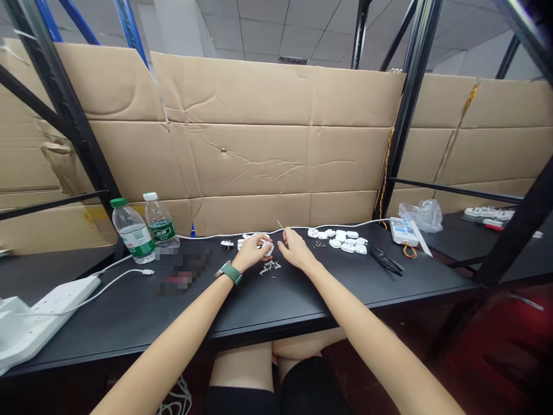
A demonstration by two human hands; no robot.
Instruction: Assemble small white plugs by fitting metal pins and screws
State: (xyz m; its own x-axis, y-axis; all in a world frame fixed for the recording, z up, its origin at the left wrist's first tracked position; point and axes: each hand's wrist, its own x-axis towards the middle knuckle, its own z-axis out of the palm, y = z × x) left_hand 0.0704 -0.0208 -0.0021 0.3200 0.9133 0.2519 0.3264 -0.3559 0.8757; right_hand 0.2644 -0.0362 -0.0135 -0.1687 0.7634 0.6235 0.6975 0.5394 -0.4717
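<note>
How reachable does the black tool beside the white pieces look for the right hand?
Probably yes: nothing tall stands between the right hand and the black tool, only low white pieces, though that hand seems to hold a thin rod.

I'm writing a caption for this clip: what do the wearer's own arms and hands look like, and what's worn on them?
The left arm and right arm show no sleeves. A watch with a green band circles the left wrist; the right wrist looks bare. Neither the left hand nor right hand is gloved.
</note>
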